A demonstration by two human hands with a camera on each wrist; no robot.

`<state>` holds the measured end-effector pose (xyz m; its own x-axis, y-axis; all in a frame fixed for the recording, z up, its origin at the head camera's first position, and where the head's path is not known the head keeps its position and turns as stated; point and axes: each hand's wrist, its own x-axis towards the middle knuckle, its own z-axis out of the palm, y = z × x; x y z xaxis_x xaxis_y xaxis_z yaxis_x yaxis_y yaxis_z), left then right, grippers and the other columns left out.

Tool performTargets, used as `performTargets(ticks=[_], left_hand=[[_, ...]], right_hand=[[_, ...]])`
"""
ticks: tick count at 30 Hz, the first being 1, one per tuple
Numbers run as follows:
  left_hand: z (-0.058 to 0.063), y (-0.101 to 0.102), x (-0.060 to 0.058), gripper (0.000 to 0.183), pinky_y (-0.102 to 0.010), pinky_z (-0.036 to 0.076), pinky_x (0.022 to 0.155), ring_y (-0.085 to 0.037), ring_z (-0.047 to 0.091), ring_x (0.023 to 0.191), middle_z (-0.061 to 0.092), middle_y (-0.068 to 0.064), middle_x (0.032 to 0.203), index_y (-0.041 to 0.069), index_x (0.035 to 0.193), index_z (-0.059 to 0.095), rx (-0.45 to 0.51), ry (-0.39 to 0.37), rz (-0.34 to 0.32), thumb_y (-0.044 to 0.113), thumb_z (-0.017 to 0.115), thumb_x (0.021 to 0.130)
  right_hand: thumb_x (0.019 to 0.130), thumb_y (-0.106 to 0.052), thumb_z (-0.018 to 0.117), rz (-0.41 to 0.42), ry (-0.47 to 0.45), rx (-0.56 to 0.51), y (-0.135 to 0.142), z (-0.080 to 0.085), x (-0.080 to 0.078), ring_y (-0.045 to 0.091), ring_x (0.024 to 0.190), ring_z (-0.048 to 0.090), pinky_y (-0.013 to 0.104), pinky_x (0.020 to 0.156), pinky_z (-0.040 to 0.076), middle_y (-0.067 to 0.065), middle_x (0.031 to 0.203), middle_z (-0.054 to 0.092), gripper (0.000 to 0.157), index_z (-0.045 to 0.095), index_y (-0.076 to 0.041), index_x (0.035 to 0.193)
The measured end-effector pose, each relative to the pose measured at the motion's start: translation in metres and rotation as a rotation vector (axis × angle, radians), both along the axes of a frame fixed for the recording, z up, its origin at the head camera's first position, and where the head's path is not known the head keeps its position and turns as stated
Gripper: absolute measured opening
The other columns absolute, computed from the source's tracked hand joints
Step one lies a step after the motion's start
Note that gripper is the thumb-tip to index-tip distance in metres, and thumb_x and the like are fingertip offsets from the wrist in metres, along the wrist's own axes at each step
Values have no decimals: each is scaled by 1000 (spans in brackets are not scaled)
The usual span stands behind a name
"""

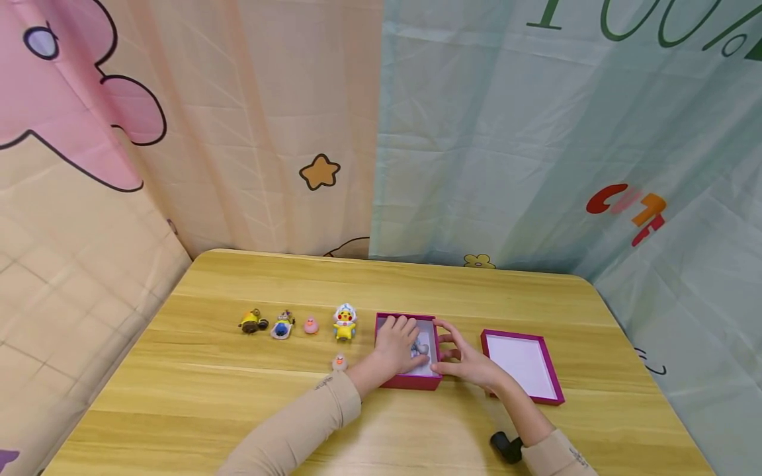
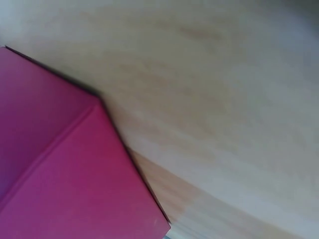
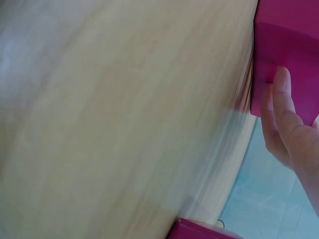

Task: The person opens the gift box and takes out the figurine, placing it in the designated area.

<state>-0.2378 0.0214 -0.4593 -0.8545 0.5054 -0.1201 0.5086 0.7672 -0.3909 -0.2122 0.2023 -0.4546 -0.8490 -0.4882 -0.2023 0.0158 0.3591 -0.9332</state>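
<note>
A magenta box (image 1: 411,383) with a pale inside stands uncovered on the table. My left hand (image 1: 395,345) reaches over its left part, fingers extended and thumb stretched to the right. Beside that thumb, inside the box, lies a small grey-blue toy figure (image 1: 421,348), partly hidden by the hand. My right hand (image 1: 467,363) is spread along the box's right side, thumb near the front corner and forefinger near the back one. In the right wrist view its straight fingers (image 3: 283,94) touch the outer wall. The left wrist view has the box corner (image 2: 97,102) but no hand.
Left of the box stand a Pikachu figure (image 1: 344,322), a pink duck (image 1: 311,325), a pale duck (image 1: 339,362) and two small figures, one yellow and brown (image 1: 253,322), one with blue (image 1: 282,325). The box lid (image 1: 524,365) lies at right, a black object (image 1: 506,447) in front.
</note>
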Motion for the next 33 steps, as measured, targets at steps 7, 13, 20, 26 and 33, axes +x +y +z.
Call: performTargets(ticks=[7,13,20,26,33], left_hand=[[0,0,0,69,-30,28,99,-11,35,117,39,10,134,30,136,40,-19,13,-10,73,25,83],[-2,-1,1,63,-29,29,96,-10,35,114,39,10,132,34,136,38,-17,16,-21,70,29,85],[-2,-1,-1,66,-30,29,97,-11,36,115,39,9,132,37,137,37,10,4,-34,73,29,82],[-2,-2,-1,67,-32,30,99,-13,38,118,40,6,134,36,136,38,53,-21,-48,73,31,81],[-4,-3,-1,64,-31,33,96,-13,39,114,42,5,129,36,134,41,71,-2,-74,71,35,82]], right_hand=[[84,-17,65,6,2,-7,1,-1,-1,36,110,45,45,86,46,25,134,28,80,12,-21,144],[84,-18,66,5,0,-6,1,-2,-1,35,109,46,45,85,46,24,134,29,80,13,-21,144],[84,-17,65,6,7,-9,1,-2,0,35,109,46,45,85,46,25,134,28,81,12,-21,144],[84,-16,66,8,9,-8,1,-2,0,35,108,46,45,85,46,25,134,28,81,13,-21,144],[84,-17,66,5,17,-7,1,-2,0,36,109,46,45,85,46,25,134,28,81,12,-20,144]])
